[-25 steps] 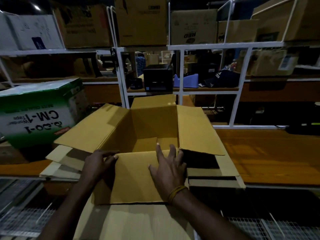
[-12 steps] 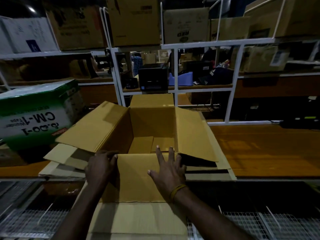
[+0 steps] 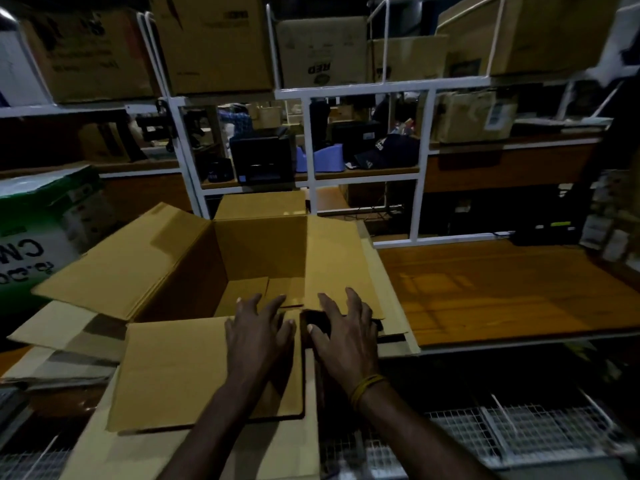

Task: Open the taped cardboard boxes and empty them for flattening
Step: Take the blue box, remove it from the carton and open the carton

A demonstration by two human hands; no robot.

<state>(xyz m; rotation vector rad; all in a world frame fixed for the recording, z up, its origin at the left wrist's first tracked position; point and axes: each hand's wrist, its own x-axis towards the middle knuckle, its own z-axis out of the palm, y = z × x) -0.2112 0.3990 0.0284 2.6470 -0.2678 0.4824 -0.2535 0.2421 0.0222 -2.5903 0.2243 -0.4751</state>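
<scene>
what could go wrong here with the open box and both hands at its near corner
1. The open cardboard box sits on loose flattened cardboard sheets at the bench edge, so pushing on it may slide it.
2. Both hands, left and right, press near the corner by the near flap; the raw edge could nick the fingers.
3. Dim light hides whether the box is fully empty.

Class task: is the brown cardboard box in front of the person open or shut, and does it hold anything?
Open: the cardboard box has all four flaps spread outward. Its visible floor looks bare; the near corner is hidden.
</scene>
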